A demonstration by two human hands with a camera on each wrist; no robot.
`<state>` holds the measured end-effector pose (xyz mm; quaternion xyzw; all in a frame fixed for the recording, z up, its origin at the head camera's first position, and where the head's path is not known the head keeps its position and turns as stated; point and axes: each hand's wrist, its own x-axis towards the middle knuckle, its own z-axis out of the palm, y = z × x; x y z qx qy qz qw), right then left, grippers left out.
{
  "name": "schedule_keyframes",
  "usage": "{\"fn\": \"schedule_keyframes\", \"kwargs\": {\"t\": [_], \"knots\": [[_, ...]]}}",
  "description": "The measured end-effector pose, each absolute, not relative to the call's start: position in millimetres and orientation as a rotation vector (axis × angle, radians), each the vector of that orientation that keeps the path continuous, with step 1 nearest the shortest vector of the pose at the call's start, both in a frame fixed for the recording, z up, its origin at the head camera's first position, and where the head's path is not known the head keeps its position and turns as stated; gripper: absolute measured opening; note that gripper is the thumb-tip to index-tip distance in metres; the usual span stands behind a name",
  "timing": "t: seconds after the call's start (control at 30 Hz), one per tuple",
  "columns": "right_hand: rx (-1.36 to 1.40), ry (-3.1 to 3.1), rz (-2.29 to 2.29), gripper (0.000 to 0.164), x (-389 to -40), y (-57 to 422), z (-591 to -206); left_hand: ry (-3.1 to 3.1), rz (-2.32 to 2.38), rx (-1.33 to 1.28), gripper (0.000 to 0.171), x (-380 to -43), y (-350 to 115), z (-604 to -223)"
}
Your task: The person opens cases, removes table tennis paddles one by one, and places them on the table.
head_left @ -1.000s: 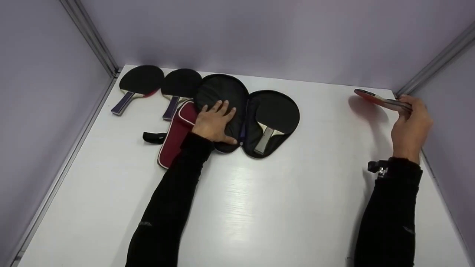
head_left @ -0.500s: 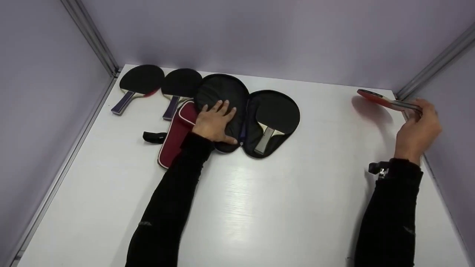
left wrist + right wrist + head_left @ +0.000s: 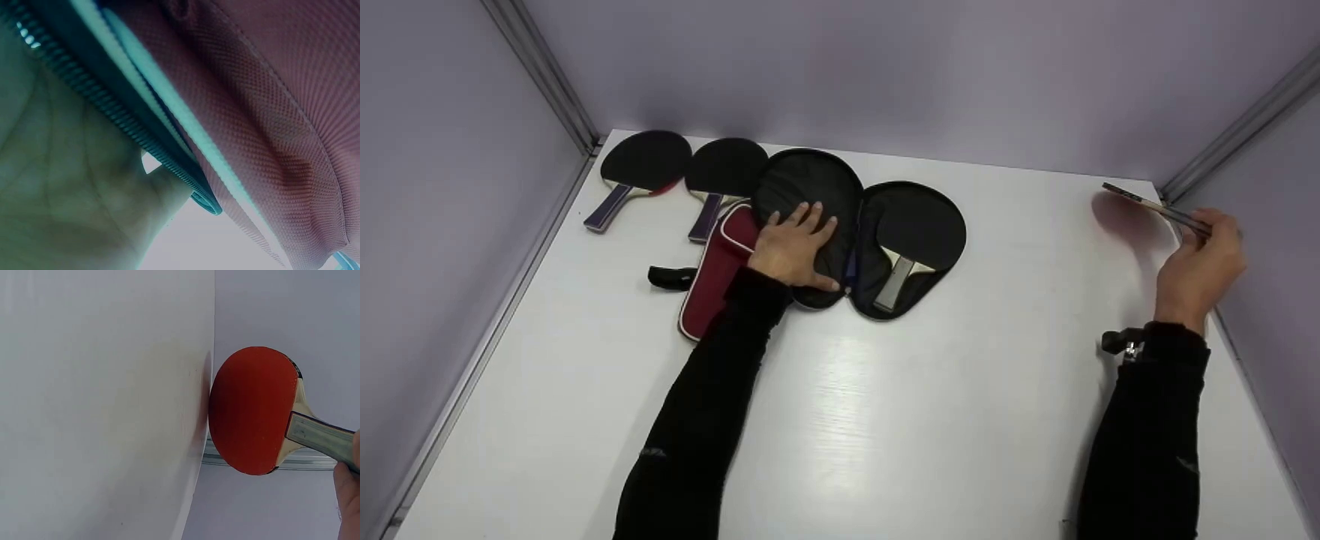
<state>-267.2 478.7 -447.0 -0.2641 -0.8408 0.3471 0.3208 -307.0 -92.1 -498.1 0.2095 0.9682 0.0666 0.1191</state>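
Observation:
My left hand [image 3: 791,251] lies with spread fingers on the left half of an unzipped black paddle case [image 3: 844,169]. In its right half rests a table tennis paddle [image 3: 919,229], black side up, with a grey handle. A dark red case [image 3: 716,289] with white piping sits partly under my left wrist; the left wrist view shows its fabric [image 3: 270,112] beside the palm and the zipper edge. At the far right my right hand [image 3: 1200,262] grips the handle of another paddle [image 3: 253,410], tilted edge-on in the head view, its red face showing in the right wrist view.
Two more black-faced paddles with purple handles lie at the back left, one at the corner [image 3: 649,161] and one beside it [image 3: 727,169]. A black strap-like piece [image 3: 671,278] sticks out left of the red case. Pale walls [image 3: 922,82] border the white table [image 3: 930,420].
The paddle in my right hand has shifted slightly right and turned from showing some red to nearly edge-on. My left hand stays in place on the black case.

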Motion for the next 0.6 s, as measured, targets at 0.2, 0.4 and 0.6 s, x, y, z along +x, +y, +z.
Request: {"fn": "schedule_keyframes", "kwargs": {"t": [0.2, 0.4, 0.6], "knots": [[-0.706, -2.314, 0.975, 0.035, -270, 485, -454, 2.842, 0.174, 0.619, 0.127, -311, -93, -504], [-0.614, -2.368, 1.08, 0.031, -269, 495, -470, 2.842, 0.168, 0.623, 0.129, -311, -93, -504], [-0.591, -2.503, 1.103, 0.041, -270, 503, -482, 2.825, 0.186, 0.606, 0.126, -307, -92, -497]]}}
